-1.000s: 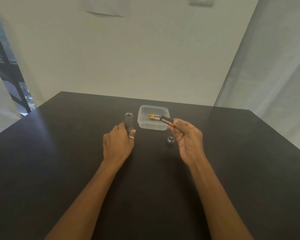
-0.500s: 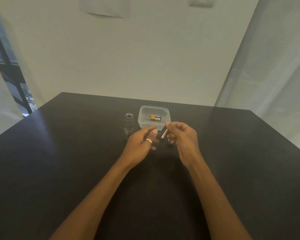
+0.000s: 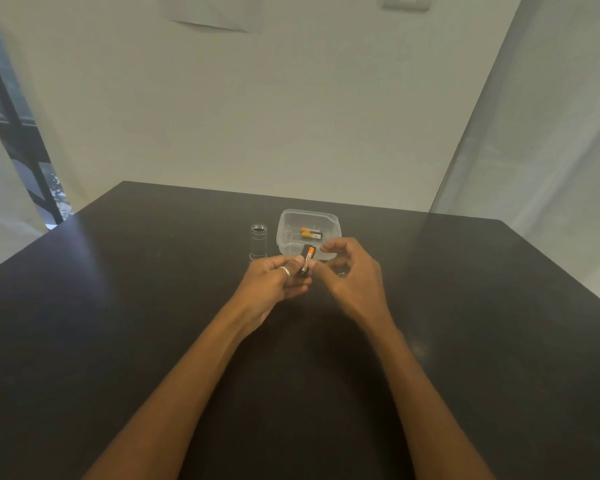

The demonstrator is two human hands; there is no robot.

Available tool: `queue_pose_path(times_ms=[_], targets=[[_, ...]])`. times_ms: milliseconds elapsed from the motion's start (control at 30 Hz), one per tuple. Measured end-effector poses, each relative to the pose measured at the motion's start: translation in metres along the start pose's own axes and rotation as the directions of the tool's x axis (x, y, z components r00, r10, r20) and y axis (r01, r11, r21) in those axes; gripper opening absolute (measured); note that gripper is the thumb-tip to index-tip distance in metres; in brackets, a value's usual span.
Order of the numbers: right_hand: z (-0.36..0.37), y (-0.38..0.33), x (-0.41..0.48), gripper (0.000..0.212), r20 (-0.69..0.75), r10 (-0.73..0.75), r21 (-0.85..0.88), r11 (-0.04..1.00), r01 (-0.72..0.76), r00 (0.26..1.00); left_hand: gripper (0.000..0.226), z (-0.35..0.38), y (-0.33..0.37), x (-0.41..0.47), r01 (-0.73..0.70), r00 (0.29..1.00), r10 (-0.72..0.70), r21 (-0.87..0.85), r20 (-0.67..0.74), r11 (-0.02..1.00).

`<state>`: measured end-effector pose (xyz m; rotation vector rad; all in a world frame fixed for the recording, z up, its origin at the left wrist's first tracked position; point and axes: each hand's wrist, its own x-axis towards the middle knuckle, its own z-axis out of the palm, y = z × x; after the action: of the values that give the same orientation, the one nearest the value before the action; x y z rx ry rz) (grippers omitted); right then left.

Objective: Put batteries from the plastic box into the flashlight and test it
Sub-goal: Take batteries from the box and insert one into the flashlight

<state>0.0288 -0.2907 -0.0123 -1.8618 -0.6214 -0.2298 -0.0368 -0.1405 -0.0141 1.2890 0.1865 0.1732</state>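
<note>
Here the left hand [image 3: 274, 282] pinches a battery [image 3: 307, 260] at its lower end; the right hand [image 3: 352, 271], half-curled beside it, holds nothing visible. Small, rigid, slick: grip mid-barrel.

The held battery [image 3: 307, 260] is black with an orange end. The plastic box [image 3: 333, 233] is clear, the flashlight [image 3: 258, 241] grey, and the counter [image 3: 118, 306] matte black. A silver ring [image 3: 284, 270] glints.
</note>
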Motion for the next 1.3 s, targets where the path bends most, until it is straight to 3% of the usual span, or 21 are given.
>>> queue_pose_path(times_ms=[200, 600, 1100, 1300], targets=[[0.007, 0.006, -0.005, 0.047, 0.115, -0.206, -0.235, 0.945, 0.228, 0.972, 0.021, -0.001, 0.000, 0.001, -0.006, 1.000, 0.006, -0.017, -0.016, 1.000], [0.008, 0.008, -0.004, 0.054, 0.121, -0.136, -0.218, 0.963, 0.160, 0.983, 0.019, -0.001, -0.002, 0.003, -0.020, 1.000, 0.021, 0.068, -0.016, 0.997], [0.012, 0.005, -0.004, 0.052, 0.074, -0.150, -0.166, 0.973, 0.161, 0.986, 0.019, -0.002, -0.008, 0.009, -0.019, 0.999, 0.023, 0.091, -0.044, 0.996], [0.012, -0.003, -0.003, 0.043, 0.077, -0.059, 0.005, 0.998, 0.058, 0.995, 0.022, -0.003, -0.009, 0.010, -0.029, 0.998, 0.032, 0.054, -0.052, 0.998]])
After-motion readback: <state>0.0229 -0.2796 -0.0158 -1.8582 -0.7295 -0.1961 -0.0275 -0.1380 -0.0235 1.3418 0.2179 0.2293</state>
